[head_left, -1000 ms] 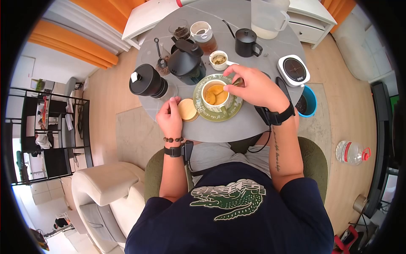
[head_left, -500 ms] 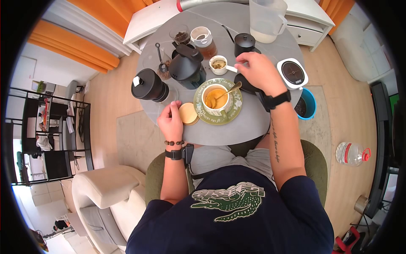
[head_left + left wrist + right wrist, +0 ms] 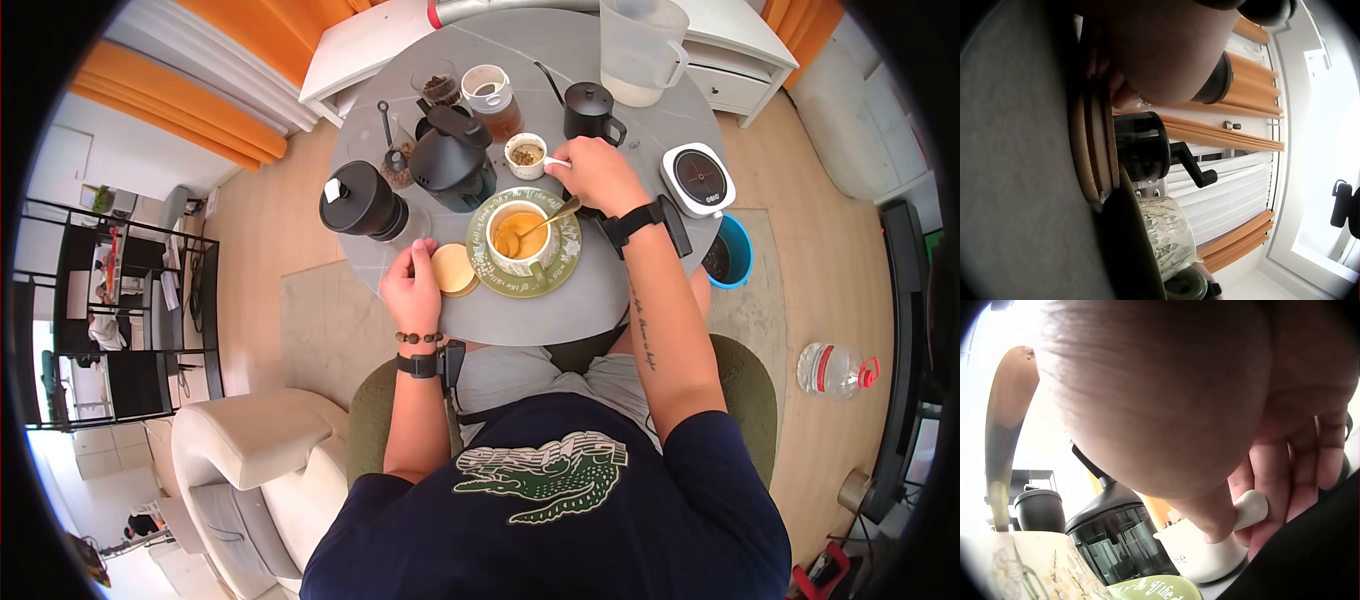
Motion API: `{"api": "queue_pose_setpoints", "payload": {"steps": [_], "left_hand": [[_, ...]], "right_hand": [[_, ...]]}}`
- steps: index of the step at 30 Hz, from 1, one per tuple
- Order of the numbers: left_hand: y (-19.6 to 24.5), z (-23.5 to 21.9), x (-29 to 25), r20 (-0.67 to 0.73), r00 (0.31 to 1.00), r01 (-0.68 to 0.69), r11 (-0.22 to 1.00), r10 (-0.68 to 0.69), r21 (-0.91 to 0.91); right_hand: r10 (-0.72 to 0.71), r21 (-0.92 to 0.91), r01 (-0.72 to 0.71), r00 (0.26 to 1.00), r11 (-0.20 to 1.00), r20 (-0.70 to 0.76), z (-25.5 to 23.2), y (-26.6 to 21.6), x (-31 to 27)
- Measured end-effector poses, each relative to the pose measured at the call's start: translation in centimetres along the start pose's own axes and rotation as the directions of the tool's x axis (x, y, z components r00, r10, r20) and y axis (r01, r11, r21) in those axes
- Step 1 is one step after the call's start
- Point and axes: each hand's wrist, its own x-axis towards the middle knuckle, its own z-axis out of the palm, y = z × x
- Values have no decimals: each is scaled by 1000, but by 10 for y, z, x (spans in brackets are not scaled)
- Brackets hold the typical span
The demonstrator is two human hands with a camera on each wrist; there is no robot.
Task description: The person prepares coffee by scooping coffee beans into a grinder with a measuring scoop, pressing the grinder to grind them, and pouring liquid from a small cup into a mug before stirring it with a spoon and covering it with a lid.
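My right hand [image 3: 602,178] pinches the handle of a small white cup [image 3: 525,156] with dark bits inside; the right wrist view shows thumb and fingers on that handle [image 3: 1252,509]. Just below, a patterned cup [image 3: 521,240] of yellow liquid stands on a green saucer [image 3: 497,282], a gold spoon [image 3: 563,210] leaning in it. My left hand [image 3: 411,290] rests at the left edge of round wooden coasters [image 3: 454,270]; in the left wrist view its fingers touch the stacked coasters [image 3: 1092,144], though their grip is partly hidden.
Behind the cups stand a black grinder [image 3: 362,202], a black-lidded pitcher [image 3: 452,165], a glass jar [image 3: 494,105], a black kettle [image 3: 590,112] and a large clear jug [image 3: 640,55]. A white scale [image 3: 698,180] lies at the right, above a blue bin [image 3: 733,255].
My right hand has let go of the spoon, which now leans in the patterned cup, and has moved up to the small white cup's handle. My left hand has stayed by the coasters.
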Motion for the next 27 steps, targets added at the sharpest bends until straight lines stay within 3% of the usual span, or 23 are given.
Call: {"api": "queue_pose_setpoints", "payload": {"steps": [9, 18, 27], "left_hand": [[1, -2, 0, 12, 1000, 5, 1000, -6, 24], [0, -2, 1, 28, 999, 14, 1000, -15, 25], [2, -2, 1, 26, 1000, 14, 999, -15, 42]], "right_hand": [[-95, 19, 97, 992, 995, -79, 11, 14, 4], [-85, 49, 90, 992, 995, -96, -30, 1, -5], [-181, 40, 191, 968, 981, -174, -76, -27, -41]]}}
